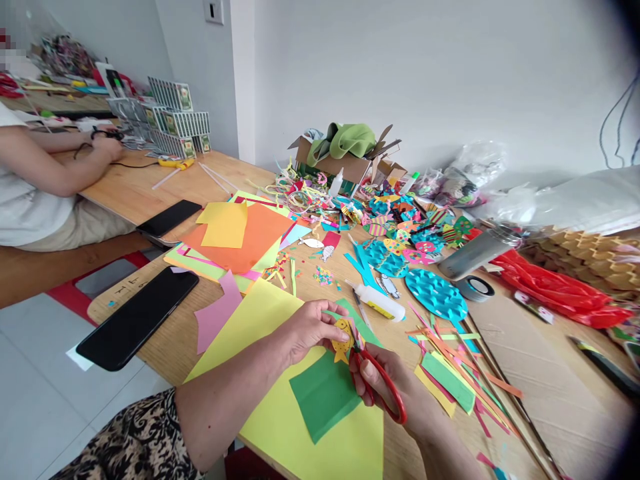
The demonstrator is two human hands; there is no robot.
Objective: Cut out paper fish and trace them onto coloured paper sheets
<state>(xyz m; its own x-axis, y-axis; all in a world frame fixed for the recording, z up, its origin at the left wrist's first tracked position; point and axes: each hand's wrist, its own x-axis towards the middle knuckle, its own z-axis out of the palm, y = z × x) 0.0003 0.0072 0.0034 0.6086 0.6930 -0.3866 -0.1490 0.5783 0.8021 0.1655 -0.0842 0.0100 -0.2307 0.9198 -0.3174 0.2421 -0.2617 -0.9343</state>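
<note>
The wooden table point(160, 347) was the biggest thing before me, its top strewn with paper and craft bits. On its right lay a flat piece of brown cardboard point(545, 373); a large yellow sheet point(255, 320) spread under my hands. Beyond the sheet, toward the left, a smaller orange sheet point(265, 233) lay in a stack of coloured paper. The black phone point(137, 320) rested near the left edge, and a green piece of paper point(325, 397) lay on the yellow sheet, just below my hands. A white glue bottle point(383, 303) lay on its side past my fingers. My right hand point(393, 380) gripped the red-handled scissors point(377, 383), their blades up against the smallest thing I had there, a yellow fish cutout point(342, 339). My left hand point(315, 327) pinched that little fish between thumb and fingers, above the green paper's upper edge.
</note>
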